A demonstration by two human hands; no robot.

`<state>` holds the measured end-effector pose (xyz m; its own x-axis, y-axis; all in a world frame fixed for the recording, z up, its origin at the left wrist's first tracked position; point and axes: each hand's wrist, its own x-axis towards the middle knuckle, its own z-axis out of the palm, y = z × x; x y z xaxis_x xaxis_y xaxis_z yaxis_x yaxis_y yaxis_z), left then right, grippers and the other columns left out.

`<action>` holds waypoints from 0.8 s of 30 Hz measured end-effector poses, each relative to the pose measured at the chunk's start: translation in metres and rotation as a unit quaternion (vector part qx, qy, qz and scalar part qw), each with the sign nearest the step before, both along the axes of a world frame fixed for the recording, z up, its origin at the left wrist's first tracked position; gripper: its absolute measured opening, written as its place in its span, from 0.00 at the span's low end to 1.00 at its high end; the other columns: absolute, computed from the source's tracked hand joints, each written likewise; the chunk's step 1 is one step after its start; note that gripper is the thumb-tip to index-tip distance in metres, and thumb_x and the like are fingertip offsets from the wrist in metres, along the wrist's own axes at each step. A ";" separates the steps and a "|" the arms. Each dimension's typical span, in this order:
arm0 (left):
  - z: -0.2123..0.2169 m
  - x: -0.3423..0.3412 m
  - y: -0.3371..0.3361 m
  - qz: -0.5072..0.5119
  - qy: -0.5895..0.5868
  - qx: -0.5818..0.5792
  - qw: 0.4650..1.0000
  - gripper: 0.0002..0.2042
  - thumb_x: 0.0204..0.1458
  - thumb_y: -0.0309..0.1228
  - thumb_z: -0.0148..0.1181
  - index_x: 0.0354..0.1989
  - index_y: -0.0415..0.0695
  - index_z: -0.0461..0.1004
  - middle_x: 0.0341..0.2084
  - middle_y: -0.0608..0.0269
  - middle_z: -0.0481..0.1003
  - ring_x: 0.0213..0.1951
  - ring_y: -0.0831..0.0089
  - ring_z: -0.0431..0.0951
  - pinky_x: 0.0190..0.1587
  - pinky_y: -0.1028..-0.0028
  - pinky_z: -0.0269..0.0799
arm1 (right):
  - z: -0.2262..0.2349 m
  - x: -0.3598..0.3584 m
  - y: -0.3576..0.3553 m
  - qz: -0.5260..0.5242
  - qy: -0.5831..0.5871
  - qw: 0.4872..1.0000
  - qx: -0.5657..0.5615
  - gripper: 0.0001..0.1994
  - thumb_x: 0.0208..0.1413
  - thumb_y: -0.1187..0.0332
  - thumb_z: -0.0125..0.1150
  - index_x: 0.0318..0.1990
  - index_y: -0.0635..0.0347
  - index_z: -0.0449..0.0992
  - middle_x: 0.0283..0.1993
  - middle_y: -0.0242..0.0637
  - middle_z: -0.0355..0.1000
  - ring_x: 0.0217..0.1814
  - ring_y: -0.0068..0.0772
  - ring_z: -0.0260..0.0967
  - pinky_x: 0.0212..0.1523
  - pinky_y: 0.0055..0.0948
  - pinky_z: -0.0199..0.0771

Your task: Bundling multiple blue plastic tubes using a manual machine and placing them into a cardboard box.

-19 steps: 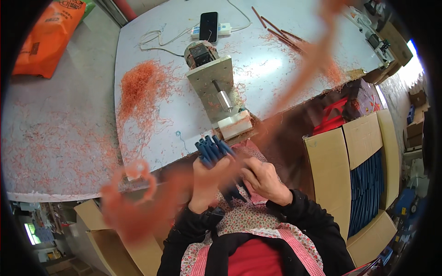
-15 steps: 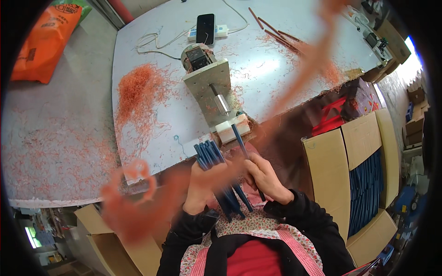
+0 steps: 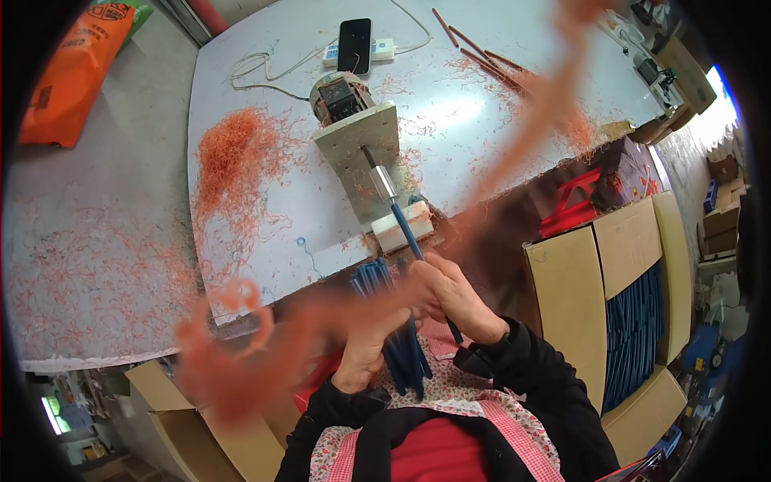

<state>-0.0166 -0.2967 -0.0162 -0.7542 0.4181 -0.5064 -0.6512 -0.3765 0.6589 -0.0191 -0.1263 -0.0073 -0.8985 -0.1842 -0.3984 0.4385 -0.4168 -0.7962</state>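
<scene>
My right hand (image 3: 459, 299) is closed around a slim blue rod (image 3: 405, 228). The rod's far end meets the silver metal sleeve (image 3: 385, 183) on the shaft of a small motor (image 3: 340, 98), and it passes over a white block (image 3: 392, 234) at the table edge. My left hand (image 3: 363, 353) grips a bundle of similar blue rods (image 3: 407, 363) just left of the right hand, above my lap. An out-of-focus orange-red strand close to the lens covers part of the left hand and the bundle.
Orange shavings (image 3: 233, 153) lie heaped left of the motor. A phone (image 3: 355, 46) rests on a white power strip (image 3: 383, 50), and reddish-brown rods (image 3: 490, 69) lie at the far right. A cardboard box (image 3: 569, 313) of blue rods stands at right; another open box (image 3: 189, 426) is at lower left.
My right hand has pushed its rod forward and slightly left, from over the white block up to the metal sleeve. The left hand and bundle have moved right, closer to the right hand.
</scene>
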 end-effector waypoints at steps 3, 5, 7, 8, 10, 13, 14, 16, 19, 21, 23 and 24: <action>0.007 -0.003 0.001 0.023 0.057 -0.044 0.997 0.17 0.49 0.23 0.62 0.47 0.36 0.68 0.33 0.53 0.77 0.32 0.64 0.81 0.35 0.68 0.81 | 0.004 0.008 0.001 0.018 -0.030 0.999 0.002 0.11 0.67 0.61 0.42 0.37 0.57 0.65 0.17 0.21 0.52 0.12 0.13 0.46 0.12 0.17 0.47; 0.011 -0.005 0.003 0.023 0.060 -0.053 0.997 0.16 0.49 0.23 0.62 0.47 0.36 0.68 0.33 0.53 0.78 0.32 0.65 0.81 0.35 0.69 0.80 | 0.004 0.012 -0.001 -0.006 -0.030 1.000 -0.004 0.11 0.67 0.61 0.42 0.38 0.56 0.66 0.17 0.20 0.52 0.13 0.13 0.46 0.12 0.17 0.47; 0.013 -0.007 0.004 0.028 0.067 -0.072 0.995 0.16 0.49 0.23 0.62 0.46 0.36 0.69 0.32 0.54 0.78 0.33 0.66 0.81 0.36 0.69 0.80 | 0.011 0.009 0.001 -0.009 -0.032 0.999 -0.006 0.10 0.67 0.61 0.43 0.37 0.56 0.66 0.17 0.20 0.51 0.13 0.13 0.46 0.13 0.17 0.47; 0.014 -0.008 0.004 0.028 0.067 -0.074 0.995 0.16 0.49 0.23 0.62 0.46 0.36 0.69 0.32 0.54 0.78 0.33 0.66 0.81 0.36 0.69 0.80 | 0.013 0.008 0.002 -0.011 -0.033 0.999 -0.007 0.10 0.66 0.62 0.44 0.36 0.56 0.66 0.17 0.20 0.51 0.13 0.13 0.46 0.13 0.18 0.47; 0.014 -0.012 0.006 0.057 0.113 -0.083 0.989 0.14 0.49 0.23 0.63 0.44 0.37 0.70 0.30 0.56 0.78 0.32 0.69 0.80 0.36 0.72 0.78 | 0.009 0.012 -0.002 -0.023 -0.025 0.999 0.008 0.09 0.66 0.63 0.46 0.36 0.56 0.66 0.17 0.20 0.53 0.13 0.13 0.47 0.13 0.17 0.47; 0.025 -0.020 0.019 0.067 0.111 -0.092 0.987 0.11 0.49 0.23 0.63 0.42 0.37 0.72 0.30 0.60 0.77 0.32 0.73 0.79 0.36 0.74 0.76 | -0.010 0.030 -0.011 -0.049 0.139 0.957 0.250 0.12 0.58 0.65 0.58 0.42 0.64 0.68 0.20 0.30 0.66 0.19 0.17 0.62 0.19 0.23 0.61; 0.025 -0.023 0.023 0.077 0.106 -0.096 0.987 0.10 0.50 0.23 0.63 0.41 0.38 0.73 0.30 0.63 0.77 0.31 0.76 0.78 0.35 0.76 0.75 | -0.008 0.035 -0.010 -0.028 0.174 0.931 0.321 0.13 0.57 0.65 0.59 0.43 0.65 0.68 0.20 0.31 0.66 0.20 0.17 0.63 0.20 0.25 0.63; 0.012 -0.029 0.024 0.067 0.118 -0.104 0.985 0.09 0.50 0.23 0.62 0.39 0.37 0.74 0.31 0.64 0.77 0.31 0.77 0.78 0.35 0.77 0.74 | -0.001 0.038 -0.011 -0.008 0.209 0.897 0.390 0.15 0.56 0.65 0.60 0.45 0.66 0.68 0.20 0.33 0.66 0.21 0.18 0.64 0.21 0.27 0.65; 0.010 -0.031 0.025 0.047 0.121 -0.096 0.987 0.08 0.51 0.22 0.62 0.39 0.37 0.75 0.32 0.63 0.78 0.32 0.77 0.78 0.36 0.77 0.75 | 0.000 0.037 -0.009 -0.058 0.104 0.957 0.265 0.14 0.57 0.67 0.58 0.46 0.65 0.69 0.19 0.31 0.65 0.20 0.15 0.61 0.20 0.25 0.63; 0.011 -0.030 0.023 0.032 0.116 -0.087 0.989 0.08 0.51 0.22 0.61 0.39 0.37 0.75 0.32 0.62 0.78 0.32 0.76 0.78 0.37 0.76 0.75 | 0.002 0.036 -0.004 -0.033 0.067 0.978 0.196 0.13 0.59 0.68 0.56 0.48 0.65 0.69 0.20 0.29 0.66 0.20 0.14 0.60 0.19 0.22 0.59; 0.012 -0.023 0.018 0.026 0.092 -0.083 0.992 0.08 0.50 0.21 0.60 0.40 0.36 0.75 0.32 0.62 0.78 0.33 0.74 0.79 0.38 0.75 0.75 | 0.006 0.034 -0.003 -0.029 0.069 0.983 0.165 0.13 0.61 0.69 0.53 0.50 0.65 0.69 0.21 0.26 0.65 0.20 0.13 0.58 0.19 0.19 0.56; 0.011 -0.020 0.017 0.026 0.101 -0.084 0.991 0.10 0.50 0.21 0.60 0.41 0.36 0.75 0.32 0.60 0.78 0.33 0.72 0.79 0.39 0.74 0.75 | 0.006 0.034 -0.003 -0.031 0.073 0.984 0.161 0.12 0.61 0.69 0.52 0.50 0.65 0.69 0.21 0.25 0.65 0.20 0.12 0.57 0.19 0.19 0.56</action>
